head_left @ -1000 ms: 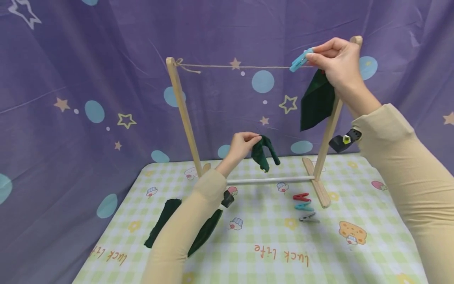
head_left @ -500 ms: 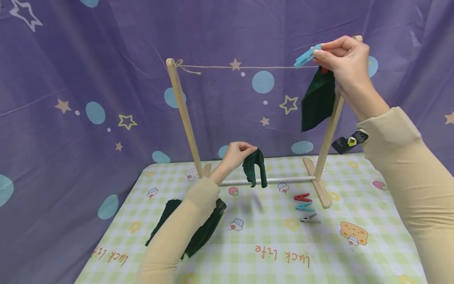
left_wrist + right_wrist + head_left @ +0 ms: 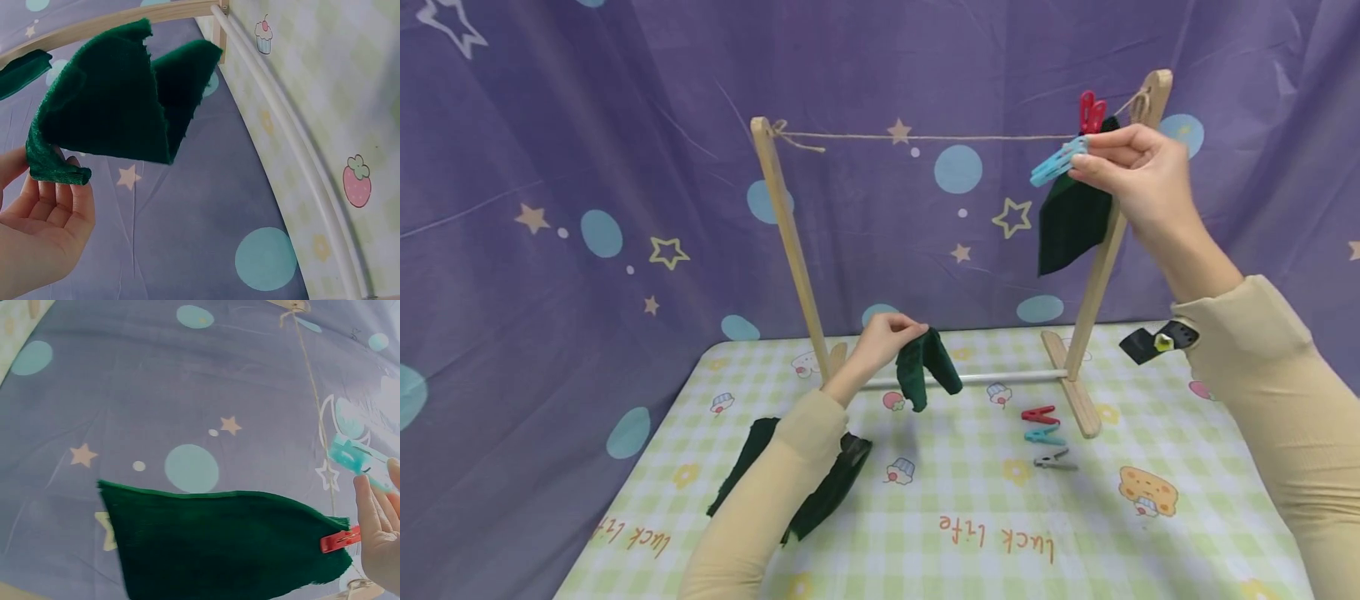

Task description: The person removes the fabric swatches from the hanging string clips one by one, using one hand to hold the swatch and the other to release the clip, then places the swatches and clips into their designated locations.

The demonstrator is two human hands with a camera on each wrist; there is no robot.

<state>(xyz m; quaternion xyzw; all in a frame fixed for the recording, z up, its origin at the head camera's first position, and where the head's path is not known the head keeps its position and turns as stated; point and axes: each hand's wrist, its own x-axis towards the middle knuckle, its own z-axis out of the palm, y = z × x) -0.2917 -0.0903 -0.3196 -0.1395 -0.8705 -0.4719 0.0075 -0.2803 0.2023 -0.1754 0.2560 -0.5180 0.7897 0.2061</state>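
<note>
My left hand (image 3: 880, 343) pinches a small dark green cloth (image 3: 913, 371) by its top edge, and the cloth hangs folded above the table. In the left wrist view the fingers hold one corner of that cloth (image 3: 106, 100). Between thumb and fingertips, my right hand (image 3: 1150, 175) grips a light blue clothespin (image 3: 1058, 162) just below the string (image 3: 925, 137). Behind it another green cloth (image 3: 1067, 237) hangs from the string's right end by a red clothespin (image 3: 1092, 115). The right wrist view shows the blue clothespin (image 3: 356, 456) apart from that hanging cloth.
A wooden frame with left post (image 3: 793, 250), right post (image 3: 1097, 292) and white crossbar (image 3: 1000, 379) stands on the checked tablecloth (image 3: 970, 483). Red (image 3: 1040, 415), blue (image 3: 1043, 437) and grey (image 3: 1055, 462) clothespins lie near its right foot. More green cloth (image 3: 831, 496) lies under the left forearm.
My left hand has moved down and to the left with the cloth. The right hand has shifted right and lower with the blue clothespin, uncovering the red clothespin on the string.
</note>
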